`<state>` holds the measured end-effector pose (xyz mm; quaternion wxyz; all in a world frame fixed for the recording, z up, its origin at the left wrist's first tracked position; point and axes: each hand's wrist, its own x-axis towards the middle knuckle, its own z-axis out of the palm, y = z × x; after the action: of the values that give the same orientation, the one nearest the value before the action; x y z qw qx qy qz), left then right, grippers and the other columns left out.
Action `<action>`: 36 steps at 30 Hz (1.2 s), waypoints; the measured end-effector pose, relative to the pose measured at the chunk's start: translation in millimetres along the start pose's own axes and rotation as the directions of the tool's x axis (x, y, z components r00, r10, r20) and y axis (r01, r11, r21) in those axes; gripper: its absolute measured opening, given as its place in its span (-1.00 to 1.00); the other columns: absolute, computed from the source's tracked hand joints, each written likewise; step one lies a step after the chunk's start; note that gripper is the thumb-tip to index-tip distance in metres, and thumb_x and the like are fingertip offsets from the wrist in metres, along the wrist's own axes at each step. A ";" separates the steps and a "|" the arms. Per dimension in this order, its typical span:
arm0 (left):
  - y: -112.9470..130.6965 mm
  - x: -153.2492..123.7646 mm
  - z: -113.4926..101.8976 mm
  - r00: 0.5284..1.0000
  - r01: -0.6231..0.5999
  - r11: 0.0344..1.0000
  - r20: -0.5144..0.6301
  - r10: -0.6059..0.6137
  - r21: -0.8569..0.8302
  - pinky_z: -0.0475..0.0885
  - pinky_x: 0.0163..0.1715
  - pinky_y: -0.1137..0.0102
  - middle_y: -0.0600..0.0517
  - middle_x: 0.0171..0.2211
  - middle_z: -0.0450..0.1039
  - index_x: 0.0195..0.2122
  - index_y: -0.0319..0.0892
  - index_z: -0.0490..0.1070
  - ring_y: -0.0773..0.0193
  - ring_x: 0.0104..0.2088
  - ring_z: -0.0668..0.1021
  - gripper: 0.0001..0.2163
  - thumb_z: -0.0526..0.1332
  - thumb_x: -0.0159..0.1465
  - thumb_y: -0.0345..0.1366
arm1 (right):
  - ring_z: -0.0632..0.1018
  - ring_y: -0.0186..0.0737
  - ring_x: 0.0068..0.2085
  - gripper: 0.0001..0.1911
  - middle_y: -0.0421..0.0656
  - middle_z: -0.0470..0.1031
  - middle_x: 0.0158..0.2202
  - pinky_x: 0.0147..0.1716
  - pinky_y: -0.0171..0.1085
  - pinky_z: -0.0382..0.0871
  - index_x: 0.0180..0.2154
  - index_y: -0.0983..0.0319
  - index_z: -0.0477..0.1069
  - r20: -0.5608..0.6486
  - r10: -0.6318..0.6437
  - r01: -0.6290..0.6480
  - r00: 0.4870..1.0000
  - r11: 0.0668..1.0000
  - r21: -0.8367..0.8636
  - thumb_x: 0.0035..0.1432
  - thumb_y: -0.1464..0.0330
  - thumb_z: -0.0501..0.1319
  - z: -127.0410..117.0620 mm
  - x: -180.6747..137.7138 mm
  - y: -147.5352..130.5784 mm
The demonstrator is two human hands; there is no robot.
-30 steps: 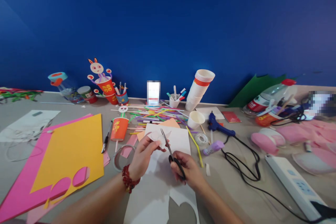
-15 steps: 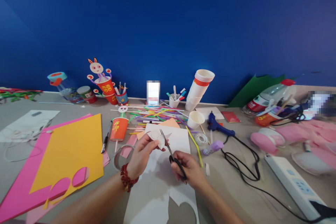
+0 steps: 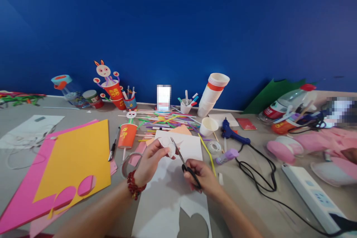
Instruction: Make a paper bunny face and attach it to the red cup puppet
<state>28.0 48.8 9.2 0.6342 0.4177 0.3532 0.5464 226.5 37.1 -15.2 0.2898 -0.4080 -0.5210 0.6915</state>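
White cutout (image 3: 168,144) pinched in left hand (image 3: 150,161); right hand (image 3: 203,178) clamps scissors (image 3: 180,155) (blades seemingly apart) at cutout; close thumb may get nicked.

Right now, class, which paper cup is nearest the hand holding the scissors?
The lone white cup beyond the right hand; the orange cup stands farther left, the stacked cups farther back.

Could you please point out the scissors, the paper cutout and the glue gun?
scissors (image 3: 179,155): head view, on the metal blade.
paper cutout (image 3: 166,143): head view, its white middle.
glue gun (image 3: 227,131): head view, its blue body.
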 end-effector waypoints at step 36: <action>0.0 -2.6 -0.5 0.999 0.003 0.998 0.039 -0.005 0.055 0.48 -0.24 0.32 0.00 -0.38 0.51 -0.35 -0.21 0.43 0.25 -0.36 0.55 -0.88 0.26 0.26 -0.27 | 0.17 -0.51 -0.73 -0.37 -0.34 0.32 -0.71 -0.77 -0.48 -0.04 -0.51 0.19 0.16 0.021 -0.002 0.003 1.000 0.999 -0.047 -0.14 -0.18 0.35 -1.9 -1.9 0.6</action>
<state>27.2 46.3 9.0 0.6305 0.4449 0.3563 0.5269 229.1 36.3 -15.6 0.2754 -0.4068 -0.5405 0.6830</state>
